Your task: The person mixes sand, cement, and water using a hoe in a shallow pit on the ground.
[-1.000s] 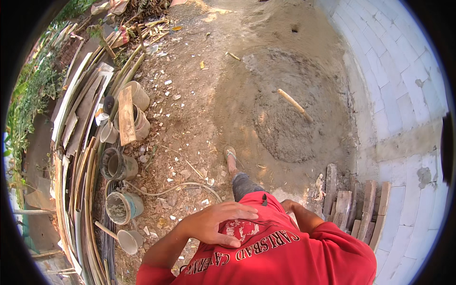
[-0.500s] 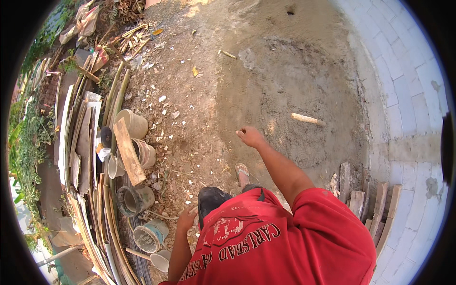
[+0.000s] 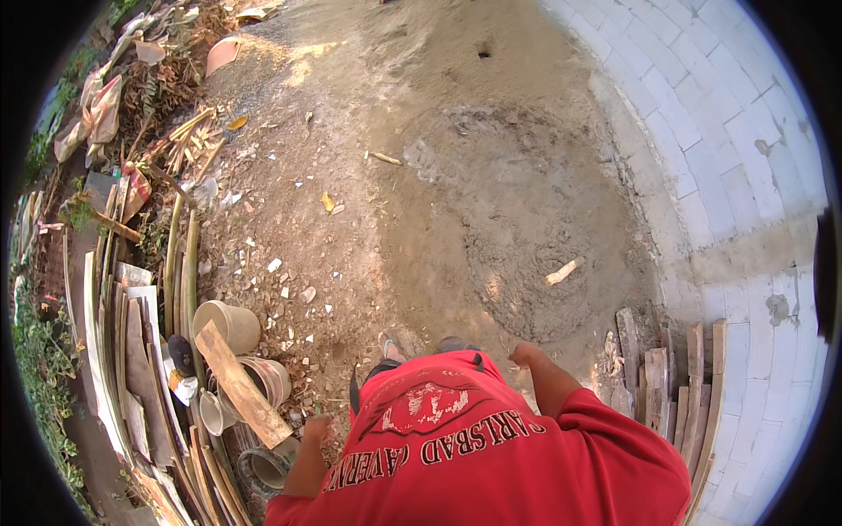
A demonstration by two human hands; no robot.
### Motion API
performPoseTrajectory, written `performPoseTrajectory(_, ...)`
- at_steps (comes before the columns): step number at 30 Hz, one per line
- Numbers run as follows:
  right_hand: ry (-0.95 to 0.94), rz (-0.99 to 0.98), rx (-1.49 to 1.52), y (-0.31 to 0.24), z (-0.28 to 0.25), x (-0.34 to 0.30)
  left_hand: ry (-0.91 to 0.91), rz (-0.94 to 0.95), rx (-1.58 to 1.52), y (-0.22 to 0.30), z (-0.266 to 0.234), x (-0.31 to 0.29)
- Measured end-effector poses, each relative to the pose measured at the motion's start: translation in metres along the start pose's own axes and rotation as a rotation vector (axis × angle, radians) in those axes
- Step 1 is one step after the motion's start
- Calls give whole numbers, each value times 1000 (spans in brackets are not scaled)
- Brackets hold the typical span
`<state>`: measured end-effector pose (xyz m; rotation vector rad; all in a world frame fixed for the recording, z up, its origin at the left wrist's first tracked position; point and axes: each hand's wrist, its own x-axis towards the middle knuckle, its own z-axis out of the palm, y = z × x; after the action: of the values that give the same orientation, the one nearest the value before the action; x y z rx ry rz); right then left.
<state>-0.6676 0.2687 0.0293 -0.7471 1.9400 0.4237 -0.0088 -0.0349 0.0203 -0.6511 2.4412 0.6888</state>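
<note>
My left hand (image 3: 317,428) hangs low beside my body, close to the buckets. Its fingers are foreshortened, and nothing shows in it. My right hand (image 3: 526,353) is down at my other side, over the edge of the wet-looking cement patch (image 3: 535,210). Its fingertips point downward and are too small to make out, with no object visible in it. A short pale stick (image 3: 564,271) lies on the patch, ahead of my right hand and apart from it. One sandaled foot (image 3: 392,349) shows beyond my red shirt (image 3: 474,438).
Several buckets (image 3: 230,326) stand at the left, a wooden board (image 3: 241,384) across them. Long planks and poles (image 3: 140,377) are piled farther left. Wood pieces (image 3: 653,386) lean near the block wall (image 3: 745,237) on the right. Another small stick (image 3: 386,159) lies farther ahead.
My right arm has dropped from reaching forward over the ground to hanging at my side. My view has shifted, with the ground features lower and farther left, and my left hand sits lower.
</note>
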Motion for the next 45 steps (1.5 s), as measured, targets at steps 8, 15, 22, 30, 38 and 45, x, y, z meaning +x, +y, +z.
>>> performPoseTrajectory(8, 398, -24, 674, -124, -123, -14, 271, -419, -1010, -55, -315, 275)
performPoseTrajectory(15, 440, -1, 603, -166, -189, 48, 220, -271, -1014, 13, -438, 419)
performPoseTrajectory(22, 161, -1, 293, -83, -247, 155, -247, -91, -414, 17, -371, 453)
performPoseTrajectory(30, 626, 20, 1015, -65, -509, 207, -252, -569, -573, -46, -546, 552)
performPoseTrajectory(38, 683, 85, 1123, -92, -548, 196, -112, -292, -785, 70, -700, 716)
performPoseTrajectory(45, 367, 463, 494, -33, -278, 187, -334, 309, -255, 212, -697, 811)
